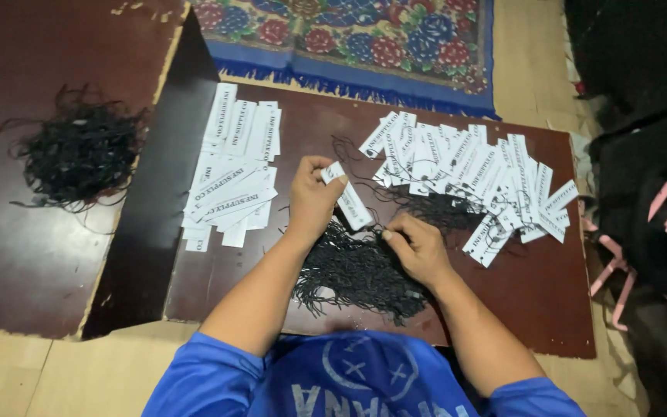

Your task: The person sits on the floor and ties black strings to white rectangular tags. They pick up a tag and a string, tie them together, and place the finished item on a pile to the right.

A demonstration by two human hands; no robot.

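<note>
Tag (347, 202) pinched in raised left hand (312, 199); right hand (418, 245) grips strings (357, 270).

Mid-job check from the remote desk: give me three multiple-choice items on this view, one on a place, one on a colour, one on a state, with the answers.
1. Where does the larger tangle of black strings lie?
A. on the left board
B. on the rug
C. beside the black bag

2. What colour are the strings under the hands?
A. white
B. black
C. red

3. What is the left hand doing?
A. lying flat and open
B. resting on the rug
C. holding a white paper tag

Answers:
1 A, the tangle sits on the dark brown board at far left.
2 B, the bundle below both wrists is black.
3 C, its fingers grip a white tag, while the right hand pinches a string at the bundle.
</note>
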